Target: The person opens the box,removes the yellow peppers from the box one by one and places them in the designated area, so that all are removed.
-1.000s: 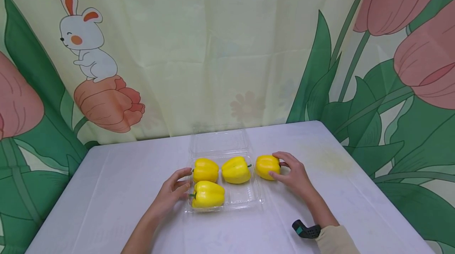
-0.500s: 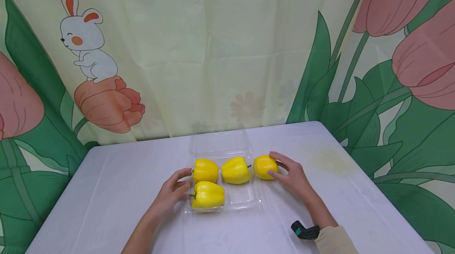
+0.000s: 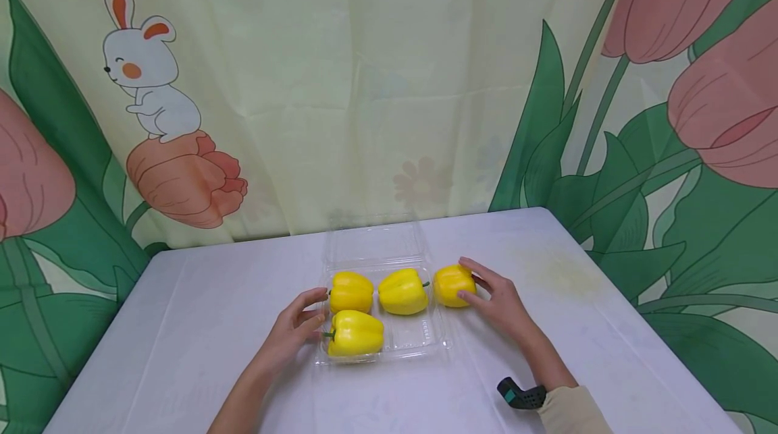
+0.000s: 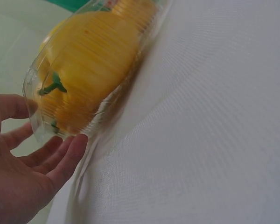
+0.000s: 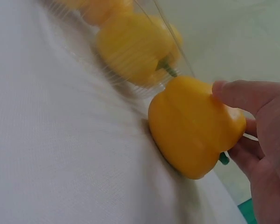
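Observation:
A clear plastic clamshell container (image 3: 416, 338) lies open on the table with three yellow bell peppers inside. Two of them, the left pepper (image 3: 351, 292) and the right pepper (image 3: 404, 291), sit in the back row. The front-left pepper (image 3: 356, 333) has its green stem turned left. My left hand (image 3: 296, 322) holds the container's left edge between thumb and fingers; its fingertips reach the plastic in the left wrist view. A further yellow bell pepper (image 5: 193, 126) stands just outside the container's right wall. My right hand (image 3: 498, 295) grips it from the right, thumb on its near side.
The container's clear lid (image 3: 375, 245) is folded back toward the rear. A white cloth covers the table (image 3: 200, 326). Behind the table hangs a printed curtain (image 3: 292, 83). A black device (image 3: 521, 394) is on the right wrist.
My right hand has shifted slightly left with its pepper, closer to the container, and then stayed there. The left hand and the container have not visibly moved.

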Motion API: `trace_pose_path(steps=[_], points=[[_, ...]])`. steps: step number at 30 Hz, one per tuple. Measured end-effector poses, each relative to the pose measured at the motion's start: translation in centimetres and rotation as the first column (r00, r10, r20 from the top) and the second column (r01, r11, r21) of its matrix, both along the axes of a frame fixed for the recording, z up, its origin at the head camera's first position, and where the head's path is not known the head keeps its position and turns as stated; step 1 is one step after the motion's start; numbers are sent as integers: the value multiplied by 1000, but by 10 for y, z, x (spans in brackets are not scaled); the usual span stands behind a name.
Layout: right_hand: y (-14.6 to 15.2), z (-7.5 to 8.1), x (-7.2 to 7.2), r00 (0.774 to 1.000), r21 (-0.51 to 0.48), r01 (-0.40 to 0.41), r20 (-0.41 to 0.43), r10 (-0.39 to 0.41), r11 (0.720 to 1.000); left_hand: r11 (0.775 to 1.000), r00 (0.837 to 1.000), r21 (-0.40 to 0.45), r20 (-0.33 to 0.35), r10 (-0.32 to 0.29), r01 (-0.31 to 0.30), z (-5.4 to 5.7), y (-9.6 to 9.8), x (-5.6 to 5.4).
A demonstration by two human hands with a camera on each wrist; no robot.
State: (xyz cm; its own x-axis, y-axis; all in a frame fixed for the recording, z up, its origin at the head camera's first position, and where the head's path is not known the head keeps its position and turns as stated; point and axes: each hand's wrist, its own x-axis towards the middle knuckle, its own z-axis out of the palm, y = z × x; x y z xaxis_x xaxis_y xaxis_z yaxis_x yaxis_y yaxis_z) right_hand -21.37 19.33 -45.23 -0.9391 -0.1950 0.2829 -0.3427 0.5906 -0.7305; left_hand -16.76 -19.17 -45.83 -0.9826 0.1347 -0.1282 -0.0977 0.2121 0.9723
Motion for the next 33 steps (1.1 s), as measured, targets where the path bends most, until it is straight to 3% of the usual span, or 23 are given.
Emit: trace_pose_path(steps=[13,22,33], points=[[2,7,2,996,-56,64,-64,-67,996,1000,1000,-6,10,21,-21,-3,-1,-2],[0,10,1,995,-66,56,-77,-61,996,1000,1000,29,-3,-9,9,-1,-2,-1],[-6,18,6,995,-60,52,-84,-57,997,1000,1000,26,3,4,-4,0,-1,-1]])
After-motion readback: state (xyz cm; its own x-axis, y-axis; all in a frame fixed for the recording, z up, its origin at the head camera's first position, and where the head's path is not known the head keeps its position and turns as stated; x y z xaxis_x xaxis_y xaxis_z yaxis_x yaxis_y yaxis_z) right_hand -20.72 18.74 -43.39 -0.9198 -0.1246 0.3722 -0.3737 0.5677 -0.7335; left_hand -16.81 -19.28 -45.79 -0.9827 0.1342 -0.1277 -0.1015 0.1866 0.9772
